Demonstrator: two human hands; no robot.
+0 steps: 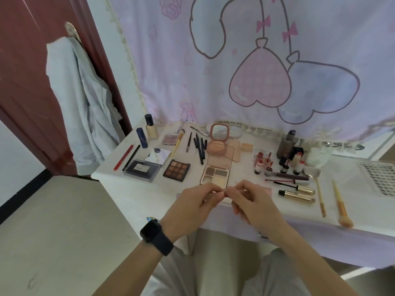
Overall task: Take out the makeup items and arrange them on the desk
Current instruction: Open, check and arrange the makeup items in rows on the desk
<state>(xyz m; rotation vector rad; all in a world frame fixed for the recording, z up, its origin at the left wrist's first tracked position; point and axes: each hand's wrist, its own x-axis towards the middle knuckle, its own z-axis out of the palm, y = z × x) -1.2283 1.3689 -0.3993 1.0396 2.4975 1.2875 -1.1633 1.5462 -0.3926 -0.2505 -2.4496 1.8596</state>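
Arrangement appears nearly complete: makeup items (176, 170) cover the tabletop (136, 189) behind and beside the beige palette (214, 175). Just before it, fingers of left hand (192, 201) and right hand (251, 202) pinch one small unidentified item (224, 194), unplaced.

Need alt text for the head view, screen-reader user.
A left hand wearing a dark watch and a right hand pinch a small item, too small to identify, over the front of a white desk. Makeup lies spread on it: eyeshadow palette, pencils, lip products, brushes. A pastel curtain with heart balloons hangs behind.
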